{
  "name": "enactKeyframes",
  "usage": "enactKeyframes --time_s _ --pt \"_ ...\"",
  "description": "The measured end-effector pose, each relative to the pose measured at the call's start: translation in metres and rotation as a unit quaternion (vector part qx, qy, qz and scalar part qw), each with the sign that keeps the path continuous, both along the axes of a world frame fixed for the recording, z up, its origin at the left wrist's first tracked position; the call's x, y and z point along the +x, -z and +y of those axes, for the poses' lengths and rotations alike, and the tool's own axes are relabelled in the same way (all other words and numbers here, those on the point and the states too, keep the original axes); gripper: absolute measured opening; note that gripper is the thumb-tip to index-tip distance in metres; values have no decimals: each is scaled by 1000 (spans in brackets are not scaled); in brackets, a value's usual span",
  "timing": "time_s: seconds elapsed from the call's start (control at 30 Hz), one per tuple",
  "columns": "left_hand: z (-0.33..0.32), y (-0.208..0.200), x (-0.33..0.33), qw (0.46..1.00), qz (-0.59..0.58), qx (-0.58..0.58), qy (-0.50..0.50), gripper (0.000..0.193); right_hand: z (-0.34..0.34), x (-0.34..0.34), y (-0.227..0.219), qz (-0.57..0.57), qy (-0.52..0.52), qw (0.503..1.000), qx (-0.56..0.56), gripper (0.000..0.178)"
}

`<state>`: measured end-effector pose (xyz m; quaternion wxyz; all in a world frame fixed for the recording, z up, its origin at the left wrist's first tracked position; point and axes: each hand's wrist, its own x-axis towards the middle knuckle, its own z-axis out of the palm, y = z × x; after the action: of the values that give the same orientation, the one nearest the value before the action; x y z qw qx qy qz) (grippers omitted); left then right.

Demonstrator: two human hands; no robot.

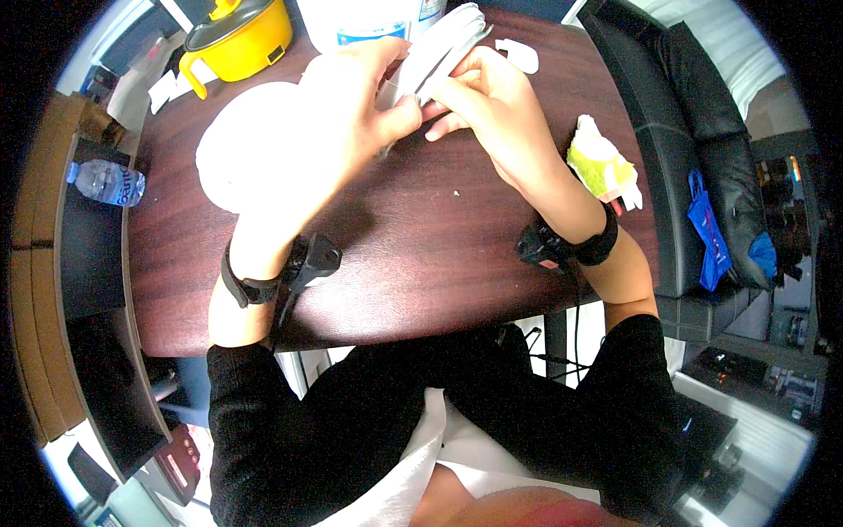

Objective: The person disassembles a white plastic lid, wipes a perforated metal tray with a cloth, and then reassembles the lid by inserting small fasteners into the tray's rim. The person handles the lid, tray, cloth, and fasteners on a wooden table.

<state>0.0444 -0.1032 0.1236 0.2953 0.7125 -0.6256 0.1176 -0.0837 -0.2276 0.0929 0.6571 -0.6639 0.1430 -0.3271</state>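
Note:
My left hand [362, 104] and my right hand [492, 98] meet at the far middle of the table. Between them is a white, thin-layered bundle [443, 48], tilted up and to the right; whether it is paper or plastic I cannot tell. My left fingers and thumb curve round its near left side. The fingers of my right hand pinch at its lower right edge. Beside my left hand lies a large round white thing [250, 145], too bright to make out and partly covered by that hand.
A yellow pot [246, 44] with a handle stands at the far left, near a white tub with a blue label [373, 33]. A crumpled green-and-white packet [601, 162] lies at right, a small white piece [518, 55] farther back. A water bottle [107, 183] is left of the table [421, 263].

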Motion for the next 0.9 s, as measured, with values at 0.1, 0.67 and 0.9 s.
enactKeyframes --time_s 0.1,0.67,0.9 --pt "-5 -13 7 974 177 93 106 51 -2 0 2 9 3 1000 -9 22" --pt "-18 9 27 871 432 74 219 34 -2 0 -6 4 -15 999 -39 21" --pt "-31 20 39 834 467 115 269 36 -2 -3 -2 29 1 999 -41 20"
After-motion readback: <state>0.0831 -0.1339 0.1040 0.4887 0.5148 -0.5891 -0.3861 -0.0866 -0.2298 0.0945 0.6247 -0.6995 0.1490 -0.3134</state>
